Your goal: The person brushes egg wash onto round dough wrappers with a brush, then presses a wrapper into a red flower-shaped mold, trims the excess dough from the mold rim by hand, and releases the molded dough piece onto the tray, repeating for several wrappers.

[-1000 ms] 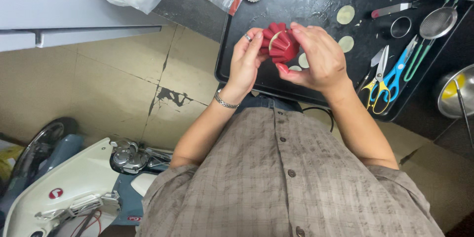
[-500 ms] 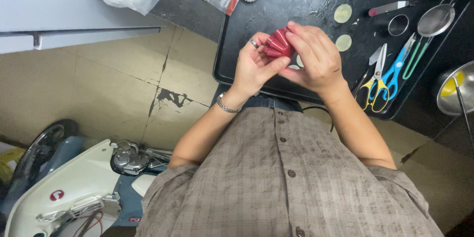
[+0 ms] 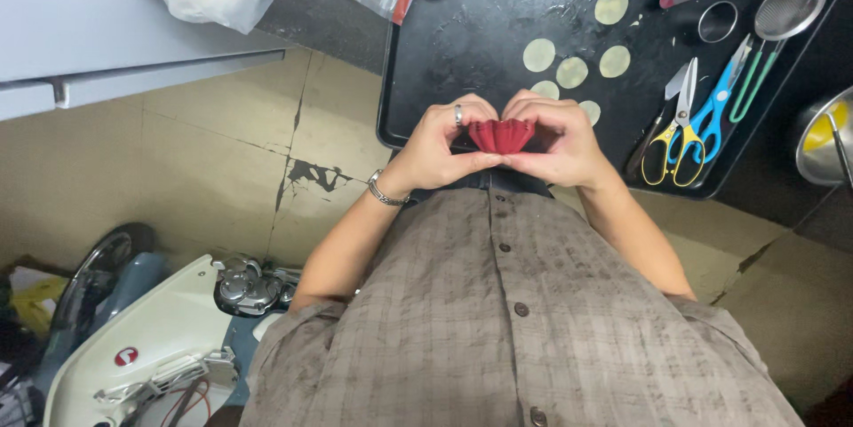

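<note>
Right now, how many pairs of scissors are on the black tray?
2: yellow-handled scissors and blue-handled scissors, side by side on the black tray, right of the hands.

Pale dough discs (image 3: 571, 71), yellow scissors (image 3: 668, 138), blue scissors (image 3: 711, 116), mesh strainer (image 3: 789, 7) on a black tray (image 3: 480, 27)

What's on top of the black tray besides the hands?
On the black tray lie pale dough discs, scissors and a ring cutter. The hands and red pleated piece hide whatever lies beneath them.
</note>
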